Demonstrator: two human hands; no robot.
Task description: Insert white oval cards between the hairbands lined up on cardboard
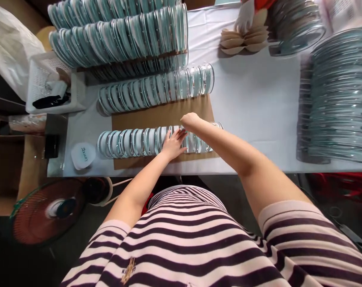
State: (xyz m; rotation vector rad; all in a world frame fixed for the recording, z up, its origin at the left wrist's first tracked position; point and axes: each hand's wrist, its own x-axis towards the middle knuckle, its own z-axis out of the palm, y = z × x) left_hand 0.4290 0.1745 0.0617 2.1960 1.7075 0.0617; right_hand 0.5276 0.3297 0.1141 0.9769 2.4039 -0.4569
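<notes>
A row of round glass lids with metal rims (133, 142) stands on edge along the near side of a brown cardboard sheet (159, 115). My left hand (174, 145) rests on top of this row, right of its middle, with fingers spread over the rims. Just beside it, my right hand (190, 120) is bent down at the wrist above the same row. Its fingers are mostly hidden, so whether they grip a lid does not show. A second row of lids (157, 91) lies parallel behind, at the far side of the cardboard.
Stacked lid rows (121, 38) fill the back left, beside a white plastic basket (34, 79). More lids (339, 95) stand at right. Another person's gloved hand (245, 18) touches brown paper pieces (243, 40). A fan (49, 211) stands below the table's left end.
</notes>
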